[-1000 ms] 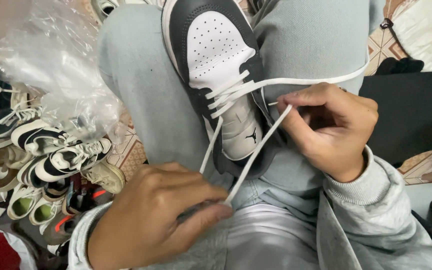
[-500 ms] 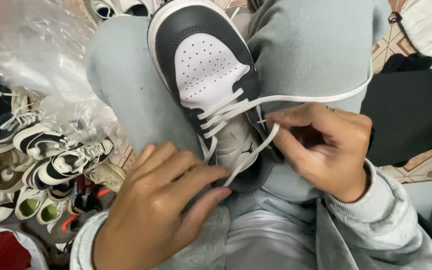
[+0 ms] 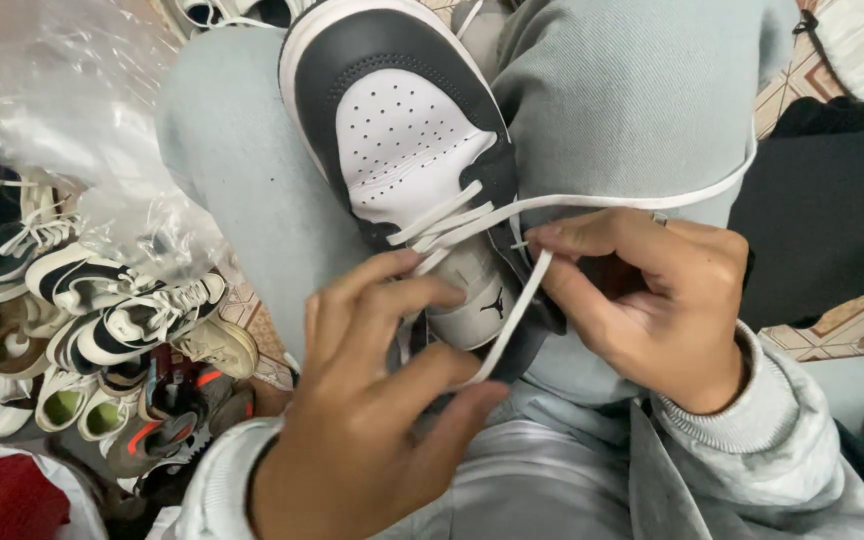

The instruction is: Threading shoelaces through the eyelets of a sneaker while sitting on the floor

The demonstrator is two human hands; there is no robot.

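**Lace drawn across a sneaker wedged in the lap**

A black-and-white sneaker lies toe-up in the narrow valley between the person's two grey-clad knees, its sole edge pressed against soft fleece on both sides. There is little free room around it: cloth crowds it left and right, and both hands close it in from below.

The right hand has its grip pinched narrow on the flat white lace, thumb and forefinger meeting just beside the shoe's tongue. From that hand one strand runs off taut over the right knee, and another slants down to the left hand, whose thumb and bent fingers also close on it near its lower end.

The toe cap is smooth white leather dotted with small round holes, bordered by a matte black band and a pale rubber rim. The lace is woven, ribbon-flat.

At the left edge of the lap, crinkled clear plastic hangs over a heap of more sneakers on the floor. Beyond the right knee lies dark cloth on patterned tile.
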